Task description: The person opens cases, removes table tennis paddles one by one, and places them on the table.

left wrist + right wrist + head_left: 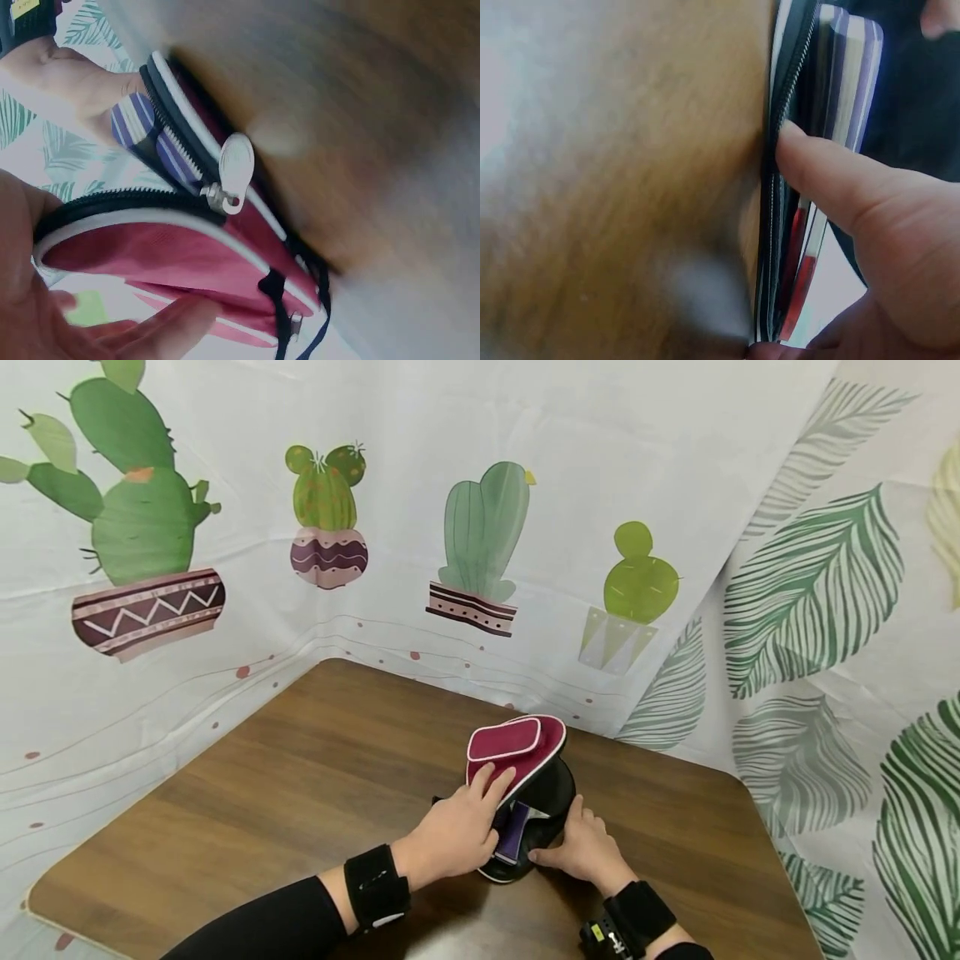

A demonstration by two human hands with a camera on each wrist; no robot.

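A red table tennis paddle case (553,732) with white piping and a black lining lies unzipped on the table, its lid tilted up. My left hand (459,833) grips the lid, fingers spread over the red outside near the raised pocket. The lower half is held at its right edge by my right hand (588,850), with the thumb (821,161) at the zipper rim. Inside are table tennis paddles with purple-and-white striped handles (133,120); red edges (801,292) show in the right wrist view. A pale zipper pull (237,169) hangs where the zipper halves meet.
The brown wooden table (300,760) has rounded corners and extends around the case. White cloth (405,410) printed with cacti hangs behind it, and leaf-patterned cloth (817,585) hangs at the right. A dark strap (322,300) dangles from the case's end.
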